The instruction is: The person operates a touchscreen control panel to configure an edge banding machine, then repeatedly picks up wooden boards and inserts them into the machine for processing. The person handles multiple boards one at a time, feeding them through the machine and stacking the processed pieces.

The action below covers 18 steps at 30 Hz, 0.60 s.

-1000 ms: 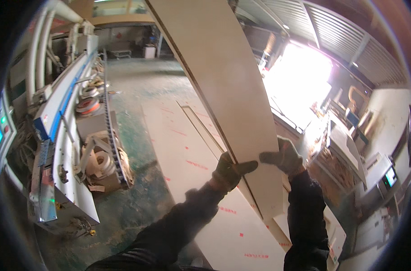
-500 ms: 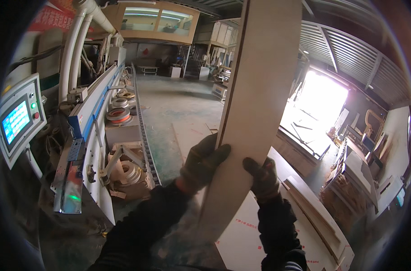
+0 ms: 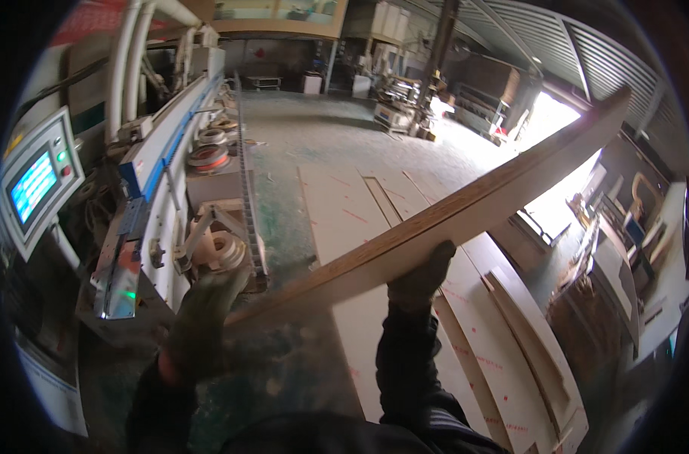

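A long, narrow wooden board with a pale face and a raw brown edge slants across the view, its far end raised at the right. My gloved right hand grips it near the middle from below, thumb lying against the pale face. Close to the board's lower left end is my gloved left hand. Motion smears its fingers, so I cannot tell whether it touches the board. Below the board lie large pale panels with red print, and narrower strips rest on them at the right.
A long machine with a blue rail and a roller track runs along the left, with rolls of banding beside it. Its control screen is lit. More boards lean at the right. A bright doorway stands behind.
The board has swung from near upright to a low slant, its top going right. My left hand has moved down and left to its lower end. My right hand still holds it.
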{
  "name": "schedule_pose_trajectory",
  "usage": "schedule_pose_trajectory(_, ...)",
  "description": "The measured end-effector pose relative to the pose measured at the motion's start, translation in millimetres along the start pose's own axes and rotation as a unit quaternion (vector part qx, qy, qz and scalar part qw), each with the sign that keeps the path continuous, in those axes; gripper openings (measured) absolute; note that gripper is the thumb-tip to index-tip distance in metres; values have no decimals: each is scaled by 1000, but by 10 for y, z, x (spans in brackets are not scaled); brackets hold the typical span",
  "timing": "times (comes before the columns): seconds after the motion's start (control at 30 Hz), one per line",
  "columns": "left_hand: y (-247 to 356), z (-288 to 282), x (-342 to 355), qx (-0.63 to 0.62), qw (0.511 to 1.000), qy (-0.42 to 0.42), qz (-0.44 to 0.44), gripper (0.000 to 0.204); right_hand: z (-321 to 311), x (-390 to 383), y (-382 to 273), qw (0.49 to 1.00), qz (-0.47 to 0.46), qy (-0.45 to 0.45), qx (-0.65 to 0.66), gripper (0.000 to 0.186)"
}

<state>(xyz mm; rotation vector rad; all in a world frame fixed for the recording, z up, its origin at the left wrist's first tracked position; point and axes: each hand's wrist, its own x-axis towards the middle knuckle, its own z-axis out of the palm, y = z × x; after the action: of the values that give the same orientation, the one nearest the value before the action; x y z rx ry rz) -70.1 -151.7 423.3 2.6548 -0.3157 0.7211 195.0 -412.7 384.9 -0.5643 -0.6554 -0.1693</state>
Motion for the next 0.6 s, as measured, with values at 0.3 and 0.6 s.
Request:
schedule_pose_trajectory(0.3,67,369,-1001,400,891,196,-83,42,-298,141,408,840,-32,-77,536,27)
schedule_pose_trajectory(0.6,140,205,-1302,371,867,311,116,36,-64,-267,456,855,-10,-122,504,24)
